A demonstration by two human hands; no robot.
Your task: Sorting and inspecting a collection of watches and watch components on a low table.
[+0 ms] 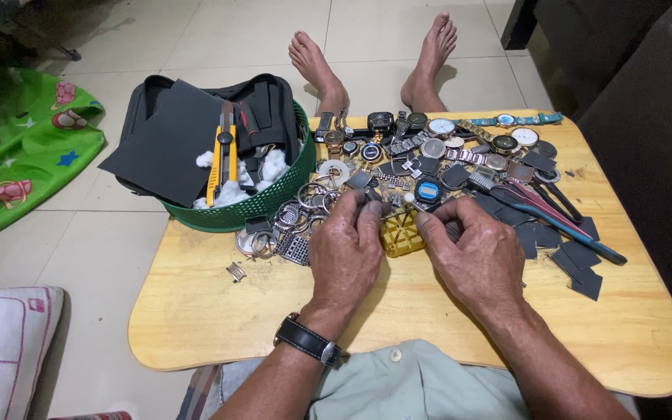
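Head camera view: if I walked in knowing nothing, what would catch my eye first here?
Probably the two hands at the middle of the low wooden table: the left hand and right hand pinch a small yellow grid-like holder between them. Behind them lies a spread of watches and watch parts. At the table's back left corner sits a green basket with a yellow utility knife and dark sheets.

even, soft indoor light from above, faint shadows, sharp focus at centre, wide-angle stretch bending the edges.

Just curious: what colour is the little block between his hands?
Translucent yellow block, seen in the head view.
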